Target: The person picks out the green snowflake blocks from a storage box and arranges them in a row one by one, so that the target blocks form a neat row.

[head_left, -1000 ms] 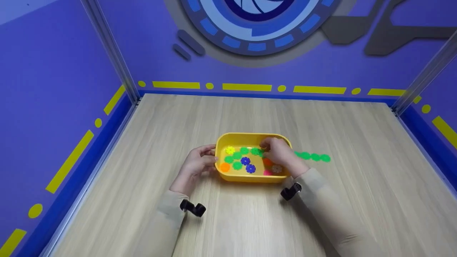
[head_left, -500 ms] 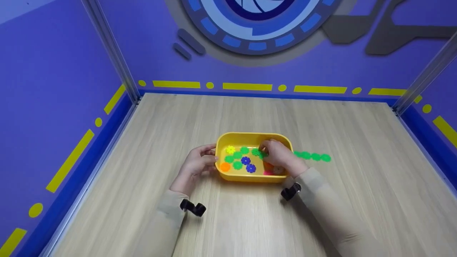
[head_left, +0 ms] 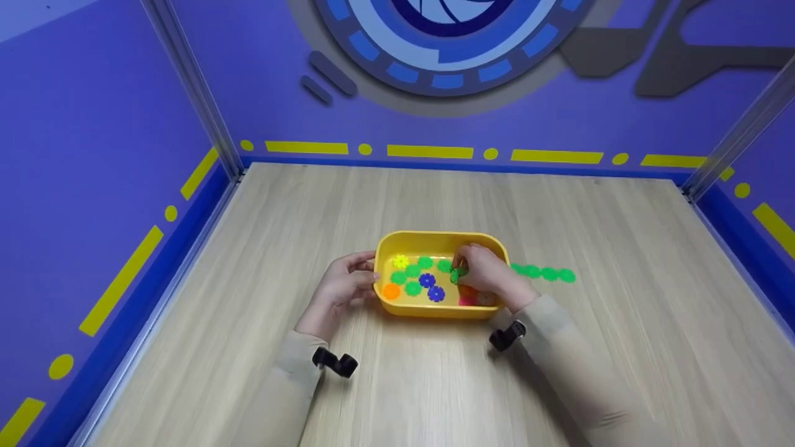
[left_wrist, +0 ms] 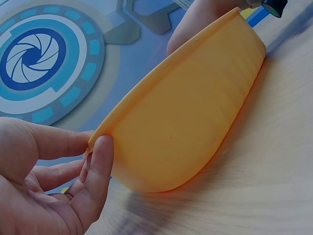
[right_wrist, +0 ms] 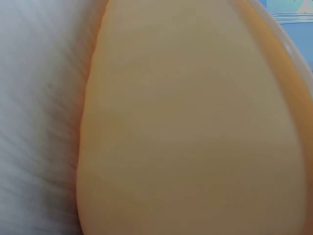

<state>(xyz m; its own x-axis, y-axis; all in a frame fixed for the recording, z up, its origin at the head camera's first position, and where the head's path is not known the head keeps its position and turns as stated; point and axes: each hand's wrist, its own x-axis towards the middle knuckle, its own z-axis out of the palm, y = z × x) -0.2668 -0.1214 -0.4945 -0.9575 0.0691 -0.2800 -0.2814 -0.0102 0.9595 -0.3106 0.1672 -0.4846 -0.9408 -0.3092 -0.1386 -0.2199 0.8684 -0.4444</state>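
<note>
A yellow plastic tub (head_left: 447, 310) stands mid-table with flower-shaped plastic discs in it. My left hand (head_left: 338, 282) holds the tub's left end; in the left wrist view its thumb and fingertips grip the rim. Inside the tub's right half, my right hand (head_left: 487, 270) pinches a green flower disc (head_left: 455, 276), which stands tilted on edge. Left of it lie several green discs (head_left: 413, 288), two dark blue discs (head_left: 436, 293), a yellow disc (head_left: 400, 261) and an orange disc (head_left: 391, 291). A pink disc (head_left: 466, 300) is partly hidden below my right hand. Only the tub's outer wall (right_wrist: 190, 122) fills the right wrist view.
Just right of the tub, a row of green discs (head_left: 549, 273) lies on the wooden table (head_left: 435, 385). Blue-purple panels (head_left: 267, 87) with metal corner posts (head_left: 195, 87) enclose the table at the back and both sides.
My right fingertips have taken up a green disc from the tub's floor and tilted it upright. My left hand and the tub stay in place.
</note>
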